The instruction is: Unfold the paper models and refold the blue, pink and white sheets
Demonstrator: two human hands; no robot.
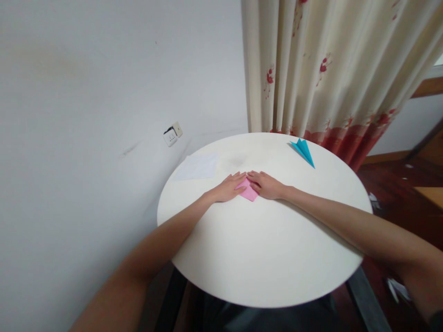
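A small piece of folded pink paper (249, 191) lies flat on the round white table (266, 258), between my two hands. My left hand (229, 187) rests on its left side, fingers stretched out and palm down. From the right, my right hand (266, 185) lies over the paper's other side, also with fingers extended. The fingertips of both hands nearly meet at the far edge of the paper. Parts of the paper are hidden under the fingers.
A blue paper plane (303, 151) sits near the table's far right edge. White paper (196, 167) lies at the back left. Beyond the table are a wall with a power socket (170, 137) and a flowered curtain (311, 69).
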